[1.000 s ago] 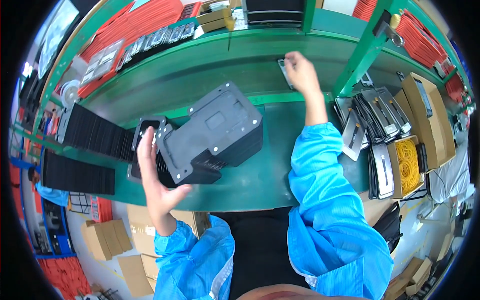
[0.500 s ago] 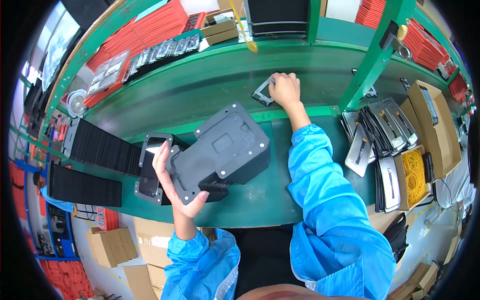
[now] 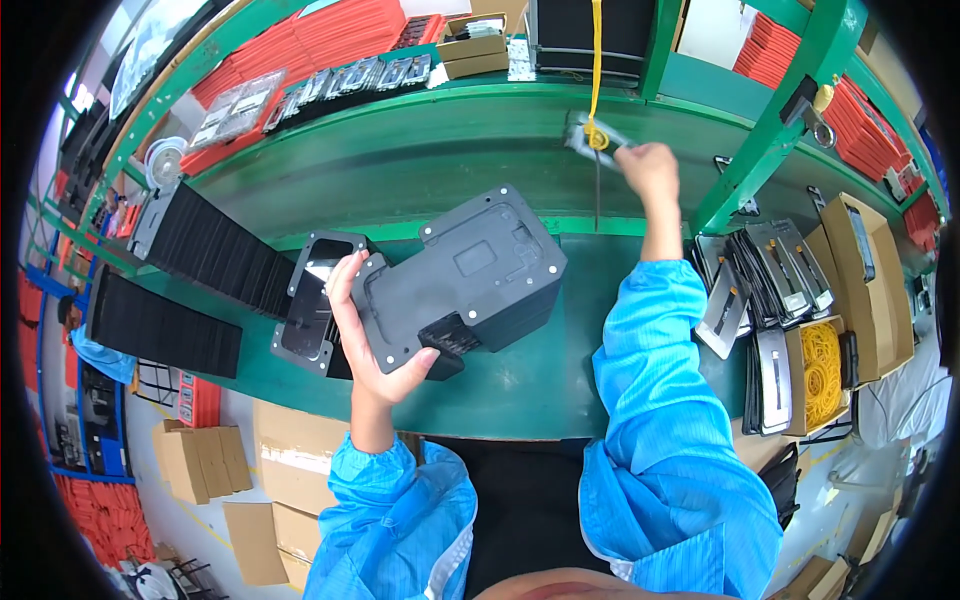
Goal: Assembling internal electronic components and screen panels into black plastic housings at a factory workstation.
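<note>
My left hand (image 3: 376, 360) grips the left end of a thick black block (image 3: 465, 275), its thumb on the near side and its fingers stretched along the far side. The block's top has a shallow recess and pale round dots at the corners. Beside the fingers lies a black fixture plate (image 3: 310, 325) with a glossy dark screen-like panel. Above the back of the bench, my right hand (image 3: 650, 170) pinches a small grey rectangular frame (image 3: 585, 140), blurred by motion. A yellow cord (image 3: 596, 70) with a knotted end hangs in front of the frame, partly covering it.
Two tall stacks of black plates (image 3: 165, 320) stand at the left. Thin flat panels (image 3: 770, 265) pile up at the right, beside a carton of yellow cord or bands (image 3: 822, 370). A green post (image 3: 780, 120) rises behind them. Red trays (image 3: 330, 50) fill the shelf above.
My right hand has lifted the small frame off the back surface and swung it up to the right. My left hand stays on the block. The whole view has shifted slightly.
</note>
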### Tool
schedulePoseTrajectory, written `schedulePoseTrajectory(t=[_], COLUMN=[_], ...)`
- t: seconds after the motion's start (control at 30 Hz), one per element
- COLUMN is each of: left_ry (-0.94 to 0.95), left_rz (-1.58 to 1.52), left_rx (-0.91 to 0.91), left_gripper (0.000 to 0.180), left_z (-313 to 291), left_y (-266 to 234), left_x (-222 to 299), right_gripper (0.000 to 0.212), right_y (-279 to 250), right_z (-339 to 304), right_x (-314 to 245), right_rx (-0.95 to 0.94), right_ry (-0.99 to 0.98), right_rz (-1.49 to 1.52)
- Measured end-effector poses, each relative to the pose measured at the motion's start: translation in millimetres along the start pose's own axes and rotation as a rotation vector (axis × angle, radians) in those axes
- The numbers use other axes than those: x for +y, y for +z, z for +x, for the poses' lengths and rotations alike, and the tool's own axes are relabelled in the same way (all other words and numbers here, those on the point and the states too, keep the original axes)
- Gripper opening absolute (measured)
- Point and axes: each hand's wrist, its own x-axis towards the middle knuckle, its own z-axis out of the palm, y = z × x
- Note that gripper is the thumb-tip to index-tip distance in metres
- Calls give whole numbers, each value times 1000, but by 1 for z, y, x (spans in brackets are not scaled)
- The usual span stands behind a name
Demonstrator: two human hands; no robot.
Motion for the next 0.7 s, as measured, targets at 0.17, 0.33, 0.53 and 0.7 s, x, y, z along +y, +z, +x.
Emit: schedulePoseTrajectory(t=[0.17,0.33,0.53,0.7], left_ry=[22,-8,-1,19], left_rz=[21,-71,-182,-171], left_rx=[3,29,54,27], left_gripper=[120,123,129,130], left_z=[0,-1,3,3], left_y=[-6,-1,6,3], left_x=[0,0,10,6], right_gripper=[27,18,17,19], right_y=[-99,-154,-98,-94], right_z=[-43,-157,-222,-242], right_x=[-26,-89,-146,-146], right_rx=[222,-53,-2,-53], right_ry=[-209,-512,-861,-922], right_rz=[744,805,78,-24])
